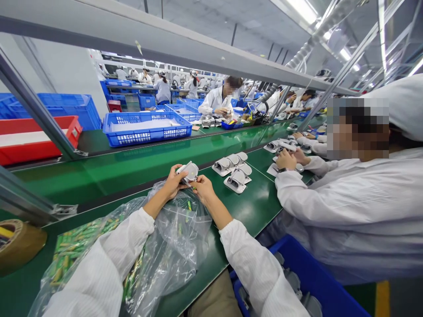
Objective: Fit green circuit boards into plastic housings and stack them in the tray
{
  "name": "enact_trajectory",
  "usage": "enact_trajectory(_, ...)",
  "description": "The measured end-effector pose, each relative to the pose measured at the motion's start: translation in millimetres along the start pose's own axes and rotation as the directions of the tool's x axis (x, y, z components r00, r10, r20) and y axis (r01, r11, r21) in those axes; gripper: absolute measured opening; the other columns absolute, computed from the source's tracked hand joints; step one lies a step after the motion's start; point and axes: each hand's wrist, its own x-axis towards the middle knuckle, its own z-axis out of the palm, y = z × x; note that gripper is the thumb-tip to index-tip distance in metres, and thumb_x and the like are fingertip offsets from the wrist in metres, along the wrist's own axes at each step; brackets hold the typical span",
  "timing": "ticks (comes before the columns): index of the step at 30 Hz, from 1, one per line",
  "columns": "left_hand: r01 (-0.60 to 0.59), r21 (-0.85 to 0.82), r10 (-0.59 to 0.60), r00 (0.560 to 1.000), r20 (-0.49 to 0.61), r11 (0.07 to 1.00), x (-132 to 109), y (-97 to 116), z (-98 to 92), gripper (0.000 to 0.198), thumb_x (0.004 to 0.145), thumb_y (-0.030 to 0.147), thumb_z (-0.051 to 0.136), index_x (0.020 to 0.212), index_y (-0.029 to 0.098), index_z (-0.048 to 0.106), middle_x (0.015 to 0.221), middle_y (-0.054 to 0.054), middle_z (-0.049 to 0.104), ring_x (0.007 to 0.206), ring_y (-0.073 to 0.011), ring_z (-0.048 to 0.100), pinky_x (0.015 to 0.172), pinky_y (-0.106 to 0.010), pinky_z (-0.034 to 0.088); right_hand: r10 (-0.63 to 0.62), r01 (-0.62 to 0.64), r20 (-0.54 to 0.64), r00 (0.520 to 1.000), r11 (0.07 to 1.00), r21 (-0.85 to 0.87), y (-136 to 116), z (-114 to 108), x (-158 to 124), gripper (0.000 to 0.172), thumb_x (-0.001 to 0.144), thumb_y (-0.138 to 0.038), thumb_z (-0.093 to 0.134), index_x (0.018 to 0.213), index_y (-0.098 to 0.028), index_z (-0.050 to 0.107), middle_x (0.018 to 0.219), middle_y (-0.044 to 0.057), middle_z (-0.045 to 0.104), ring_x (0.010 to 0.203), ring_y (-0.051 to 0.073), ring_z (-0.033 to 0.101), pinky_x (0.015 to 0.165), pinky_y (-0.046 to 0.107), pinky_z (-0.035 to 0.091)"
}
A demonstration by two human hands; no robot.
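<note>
Presently, near the green counter's [256, 207] far edge, my left hand [172, 183] grips a white housing [189, 171] beside a clear bag [180, 246]; my right hand [205, 189] meets the housing, its exact pinch I cannot tell.

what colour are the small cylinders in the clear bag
The small cylinders are green and yellow; head view.

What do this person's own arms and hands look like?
The left sleeve and right sleeve are loose, white, finely lined cloth with gathered cuffs. The left hand and right hand wear no gloves; no wristband shows.
</note>
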Motion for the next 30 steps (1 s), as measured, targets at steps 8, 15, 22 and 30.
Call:
enact_trajectory(8, -0.008, -0.073, 0.005, 0.999, -0.037, 0.997, -1, -7, -1.2, 0.08, 0.067, 0.051, 0.097, 0.129, 0.031, 0.051, 0.109, -0.003, 0.07, 0.086, -0.0198, 0.071, 0.069, -0.036, 0.069, -0.149, 0.144, -0.031, 0.988, 0.983, -0.113, 1, 3, -12, 0.051, 0.059, -0.042, 0.093, 0.08, -0.026, 0.05, 0.07, -0.01, 0.054, 0.051, 0.008, 0.047, 0.043, 0.022, 0.037)
enact_trajectory(15, 0.001, -0.152, -0.011, 0.998, -0.063, 0.988, 4, -10, -4.0, 0.079, 0.066, 0.055, 0.098, 0.126, 0.028, 0.055, 0.113, -0.006, 0.071, 0.094, -0.0242, 0.072, 0.072, -0.043, 0.071, -0.099, 0.091, -0.061, 0.993, 0.989, -0.119, -9, -11, -10, 0.034, 0.065, -0.038, 0.086, 0.083, -0.022, 0.062, 0.076, -0.002, 0.067, 0.065, 0.013, 0.062, 0.064, 0.028, 0.054)
enact_trajectory(22, -0.003, -0.137, -0.004, 0.999, -0.054, 0.991, 1, -10, -2.0, 0.078, 0.067, 0.059, 0.097, 0.125, 0.028, 0.055, 0.115, -0.006, 0.07, 0.096, -0.0243, 0.071, 0.072, -0.041, 0.07, -0.366, 0.344, 0.005, 0.931, 0.871, -0.35, -20, -15, -17, 0.03, 0.072, -0.035, 0.079, 0.097, -0.022, 0.067, 0.098, 0.005, 0.074, 0.088, 0.022, 0.072, 0.086, 0.037, 0.062)
enact_trajectory(30, -0.024, -0.125, 0.02, 0.999, -0.035, 0.992, -1, -8, -1.2, 0.071, 0.069, 0.063, 0.094, 0.119, 0.026, 0.06, 0.111, -0.006, 0.07, 0.094, -0.0249, 0.07, 0.07, -0.039, 0.068, -0.51, 0.509, 0.205, 0.835, 0.575, -0.641, -26, -13, -32, 0.021, 0.097, -0.038, 0.058, 0.099, -0.024, 0.073, 0.103, 0.01, 0.078, 0.094, 0.026, 0.07, 0.094, 0.043, 0.057)
